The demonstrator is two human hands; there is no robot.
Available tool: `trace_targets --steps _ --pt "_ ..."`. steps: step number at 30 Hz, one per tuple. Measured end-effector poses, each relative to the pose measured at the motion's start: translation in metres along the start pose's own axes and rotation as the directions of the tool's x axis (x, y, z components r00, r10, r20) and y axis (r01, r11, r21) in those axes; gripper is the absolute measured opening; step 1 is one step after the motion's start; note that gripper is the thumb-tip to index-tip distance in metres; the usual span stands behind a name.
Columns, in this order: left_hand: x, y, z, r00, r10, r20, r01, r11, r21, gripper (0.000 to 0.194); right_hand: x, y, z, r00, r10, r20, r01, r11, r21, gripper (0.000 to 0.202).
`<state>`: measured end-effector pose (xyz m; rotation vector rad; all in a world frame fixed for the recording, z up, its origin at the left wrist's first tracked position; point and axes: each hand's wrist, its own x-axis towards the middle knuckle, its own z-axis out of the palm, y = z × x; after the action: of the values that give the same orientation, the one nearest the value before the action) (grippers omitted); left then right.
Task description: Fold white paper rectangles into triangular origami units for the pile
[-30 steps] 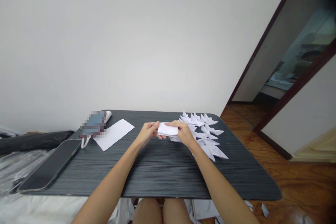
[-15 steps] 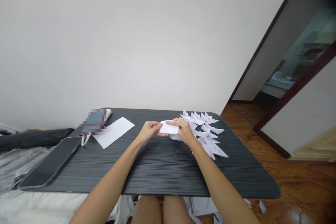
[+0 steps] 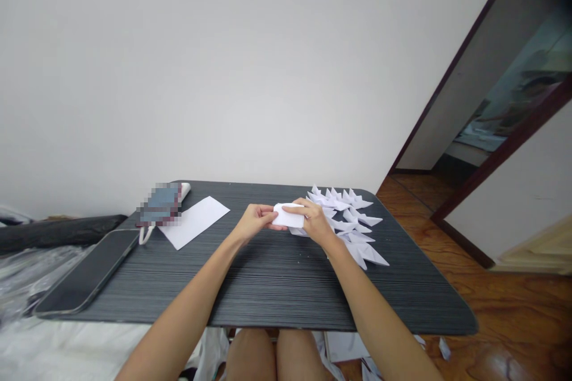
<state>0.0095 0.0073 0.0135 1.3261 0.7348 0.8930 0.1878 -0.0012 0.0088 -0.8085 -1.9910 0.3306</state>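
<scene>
The folded paper (image 3: 289, 219) is white and roughly rectangular.

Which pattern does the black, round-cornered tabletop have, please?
Fine, lighter lines run sideways across the black tabletop, best seen in the head view.

The left grip (image 3: 250, 223) and right grip (image 3: 317, 224) pinch a folded white paper (image 3: 290, 217), nearer the tabletop (image 3: 286, 294)'s far edge than its near one; paper boats (image 3: 372, 253) cluster towards the far right corner; a white sheet (image 3: 195, 223) lies near the far left corner; a dark phone (image 3: 87, 274) lies along the left edge.
</scene>
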Motion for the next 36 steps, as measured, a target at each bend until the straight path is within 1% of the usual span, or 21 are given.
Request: trace_targets --steps 3,6,8,10,11,14,15,17,19,22,26,28,30,36 --pt "0.0 0.0 -0.002 0.999 0.037 0.004 -0.037 0.997 0.065 0.032 0.001 -0.003 -0.004 0.999 0.021 0.039 -0.021 1.0 0.021 0.034" --pt "-0.001 0.002 -0.006 0.991 0.134 0.029 -0.137 0.96 0.244 0.032 0.004 -0.006 -0.014 0.987 0.094 0.128 -0.109 0.987 0.114 0.041" --pt "-0.003 0.005 -0.007 0.976 0.209 0.062 -0.216 0.881 0.421 0.029 0.005 -0.008 -0.021 0.975 0.163 0.15 -0.192 0.96 0.203 0.043" --pt "-0.005 0.009 -0.005 0.955 0.276 0.109 -0.286 0.756 0.588 0.026 0.006 -0.012 -0.024 0.963 0.241 0.119 -0.264 0.928 0.262 0.038" --pt "-0.007 0.011 -0.003 0.943 0.305 0.135 -0.316 0.689 0.652 0.025 0.007 -0.013 -0.022 0.955 0.276 0.105 -0.295 0.918 0.265 0.035" --pt "-0.009 0.015 0.004 0.896 0.387 0.218 -0.408 0.523 0.748 0.026 0.007 -0.017 -0.008 0.934 0.347 0.088 -0.358 0.908 0.218 0.03" --pt "-0.009 0.016 0.006 0.881 0.409 0.238 -0.432 0.489 0.758 0.026 0.006 -0.017 -0.003 0.929 0.366 0.053 -0.368 0.904 0.217 0.029" --pt "-0.009 0.015 0.008 0.858 0.448 0.252 -0.461 0.454 0.762 0.027 0.007 -0.017 0.005 0.928 0.372 -0.022 -0.356 0.903 0.24 0.024" --pt "-0.009 0.012 0.01 0.844 0.487 0.224 -0.465 0.457 0.758 0.027 0.007 -0.017 0.007 0.932 0.357 -0.058 -0.329 0.905 0.268 0.02" --pt "-0.008 0.006 0.012 0.836 0.527 0.15 -0.448 0.5 0.741 0.026 0.008 -0.019 0.004 0.938 0.338 -0.073 -0.303 0.904 0.301 0.017" --pt "-0.005 -0.002 0.015 0.843 0.538 -0.005 -0.41 0.647 0.643 0.028 0.008 -0.021 0.001 0.927 0.352 -0.127 -0.294 0.896 0.332 0.013" --pt "-0.004 -0.005 0.017 0.843 0.535 -0.059 -0.406 0.704 0.583 0.028 0.008 -0.021 0.002 0.919 0.369 -0.138 -0.307 0.891 0.335 0.013" --pt "-0.004 -0.006 0.019 0.843 0.534 -0.069 -0.411 0.721 0.557 0.027 0.008 -0.02 0.003 0.911 0.382 -0.154 -0.317 0.889 0.332 0.011" --pt "-0.007 -0.004 0.023 0.847 0.527 -0.063 -0.406 0.72 0.562 0.023 0.008 -0.019 0.004 0.902 0.396 -0.173 -0.332 0.89 0.311 0.011"
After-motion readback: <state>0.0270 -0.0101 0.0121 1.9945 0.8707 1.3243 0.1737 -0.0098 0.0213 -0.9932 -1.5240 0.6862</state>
